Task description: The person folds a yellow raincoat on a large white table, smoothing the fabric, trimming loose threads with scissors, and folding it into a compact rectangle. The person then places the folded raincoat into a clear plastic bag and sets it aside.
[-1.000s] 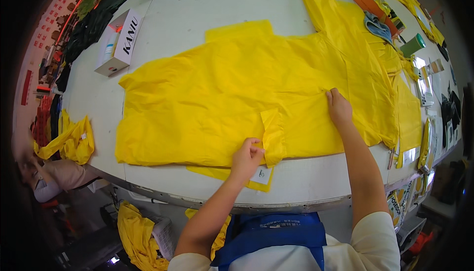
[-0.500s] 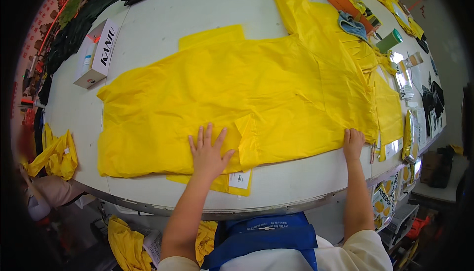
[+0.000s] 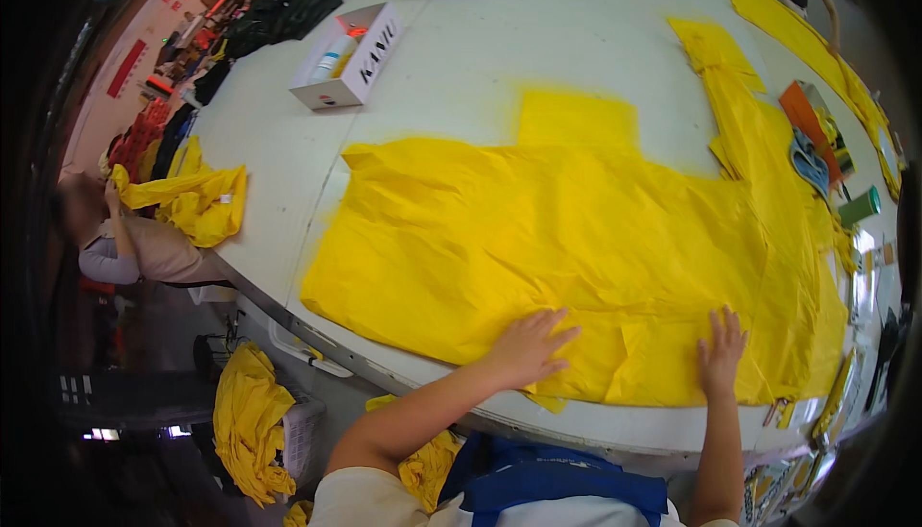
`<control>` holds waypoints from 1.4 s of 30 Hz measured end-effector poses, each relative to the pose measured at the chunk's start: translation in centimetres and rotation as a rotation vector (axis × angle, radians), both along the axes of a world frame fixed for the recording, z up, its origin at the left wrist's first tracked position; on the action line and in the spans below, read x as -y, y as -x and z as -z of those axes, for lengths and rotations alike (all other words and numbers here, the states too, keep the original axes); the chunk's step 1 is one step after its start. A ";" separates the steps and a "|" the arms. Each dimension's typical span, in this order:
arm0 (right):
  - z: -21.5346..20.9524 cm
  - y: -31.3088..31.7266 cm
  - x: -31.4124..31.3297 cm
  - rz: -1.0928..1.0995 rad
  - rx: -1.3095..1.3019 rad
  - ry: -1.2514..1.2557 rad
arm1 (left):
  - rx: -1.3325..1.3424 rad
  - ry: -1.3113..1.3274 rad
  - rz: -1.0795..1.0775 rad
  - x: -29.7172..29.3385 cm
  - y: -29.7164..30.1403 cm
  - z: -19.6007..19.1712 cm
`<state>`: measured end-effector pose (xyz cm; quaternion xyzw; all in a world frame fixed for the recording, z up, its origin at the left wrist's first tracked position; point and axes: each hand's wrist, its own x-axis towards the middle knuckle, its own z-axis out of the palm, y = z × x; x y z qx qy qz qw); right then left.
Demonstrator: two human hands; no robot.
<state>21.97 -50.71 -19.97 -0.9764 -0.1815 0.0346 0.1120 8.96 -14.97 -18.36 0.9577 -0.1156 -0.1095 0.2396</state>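
both hands have been shifted along the near hem since a moment ago. the left hand (image 3: 526, 347) and right hand (image 3: 720, 349) are laid flat, fingers spread, gripping nothing, on the yellow fabric (image 3: 567, 239) spread across the bench (image 3: 461, 66) beyond them; smoothing appears in progress.

A white rectangular cardboard box (image 3: 353, 68) with dark lettering on its side stands open on the table, far beyond the left hand (image 3: 531, 346) and off to its left; a white bottle lies inside. Further left and beyond it, red signs (image 3: 128, 67) hang on the wall. A green cylindrical can (image 3: 858, 207) lies beyond the right hand (image 3: 720, 351), to its right.
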 end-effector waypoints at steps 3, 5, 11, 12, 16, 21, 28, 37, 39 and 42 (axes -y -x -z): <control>3.4 -0.1 -2.1 0.010 0.094 0.162 | 0.133 -0.040 -0.336 -9.0 -2.5 0.9; 4.0 -0.1 -1.9 0.044 0.110 0.213 | 0.121 -0.040 -0.632 -17.7 -3.6 3.5; 4.1 -0.5 -2.3 -0.002 0.100 0.264 | 0.379 -0.043 -1.534 -41.5 -6.8 7.8; 4.2 -0.6 -2.3 -0.003 0.099 0.267 | 0.228 0.155 -1.567 -43.6 -8.0 7.2; 4.1 -0.5 -1.8 0.011 0.085 0.306 | -0.067 0.765 -1.464 -45.0 -11.8 2.0; 4.4 -0.8 -1.9 -0.015 0.081 0.298 | 0.085 1.148 -1.356 -47.7 -11.6 3.1; 4.5 -0.4 -1.5 0.001 0.065 0.334 | -0.184 1.457 -1.240 -48.7 -8.1 4.1; 4.7 -0.5 -1.6 -0.023 0.170 0.184 | -0.532 1.592 -1.178 -47.2 -6.9 -0.1; 3.8 -1.1 -2.6 -0.079 0.230 0.268 | -0.552 1.351 -1.220 -48.4 -5.4 3.6; 2.8 -0.3 -2.9 -0.010 0.115 0.279 | -0.581 1.282 -1.052 -45.2 -7.2 1.9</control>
